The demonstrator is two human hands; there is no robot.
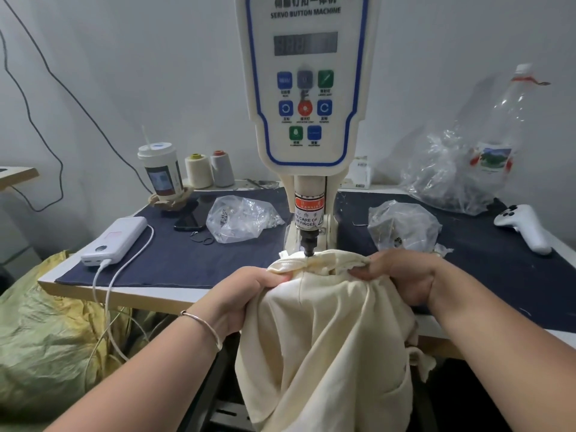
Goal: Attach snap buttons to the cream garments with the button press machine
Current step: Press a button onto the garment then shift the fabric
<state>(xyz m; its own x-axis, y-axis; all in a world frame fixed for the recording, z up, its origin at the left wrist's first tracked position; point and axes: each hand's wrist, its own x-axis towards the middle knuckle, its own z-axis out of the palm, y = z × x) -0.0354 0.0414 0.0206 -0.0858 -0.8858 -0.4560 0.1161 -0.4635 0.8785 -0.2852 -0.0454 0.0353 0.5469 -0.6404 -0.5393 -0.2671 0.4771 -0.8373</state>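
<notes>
- Cream garment (327, 332) edge is pinched in both grips: left hand (249, 288) and right hand (402, 272) curl round bunched fabric.
- That edge sits under the button press machine (307, 88) punch (309, 244).
- Garment hangs off the bench (140, 294) front.
- Clear plastic bags (240, 218) lie on navy cloth (174, 260) beside the machine.

Garment (327, 322) under the press head (309, 241), hands left (246, 294) and right (402, 275), bags (243, 218) behind.

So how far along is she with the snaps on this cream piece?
Done: no fitted snap shows. In hand: left hand and right hand grip the cream garment, its edge under the press head. Left: pressing; any further garments are out of view.
</notes>
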